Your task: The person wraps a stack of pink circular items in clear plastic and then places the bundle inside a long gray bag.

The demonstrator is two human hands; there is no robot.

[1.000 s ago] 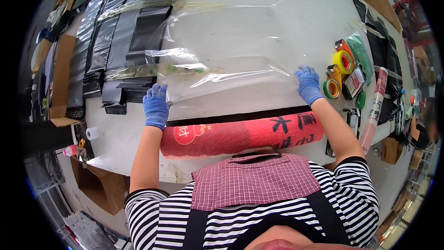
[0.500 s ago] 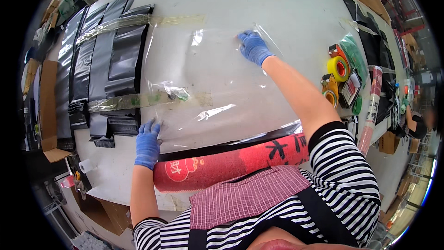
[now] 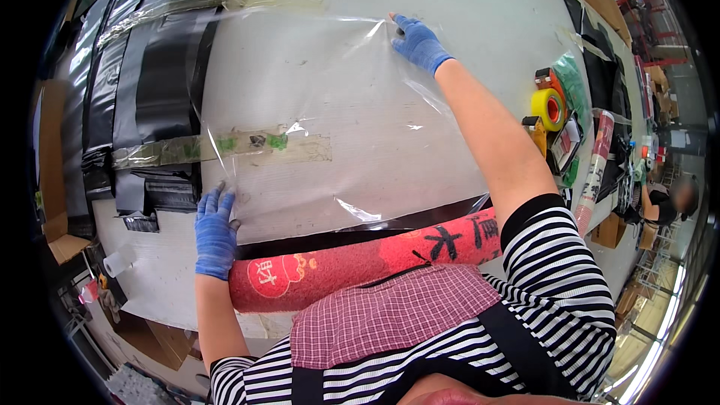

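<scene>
A clear plastic sheet (image 3: 337,135) lies spread across the white tabletop, with shiny creases in it. Its far edge is pinched in my right hand (image 3: 420,45), which wears a blue glove with bare-looking fingertips; folds run from that grip. My left hand (image 3: 216,232), gloved the same way, rests by the sheet's near left corner with fingers stretched out and thumb apart. Along the near table edge, in front of my body, lies a rolled red mat (image 3: 360,266) with black and gold markings. A dark strip of plastic (image 3: 322,244) shows between the roll and the sheet.
Black plastic packaging (image 3: 157,82) covers the left of the table, with strips of clear tape (image 3: 165,152) across it. At right are tape dispensers, a yellow tape roll (image 3: 549,109) and a patterned wrapped roll (image 3: 596,169). A cardboard box (image 3: 52,165) stands far left.
My right hand has moved farther away, drawing the sheet's far edge into taut creases. My left hand appears lower and farther left as the whole view shifts slightly.
</scene>
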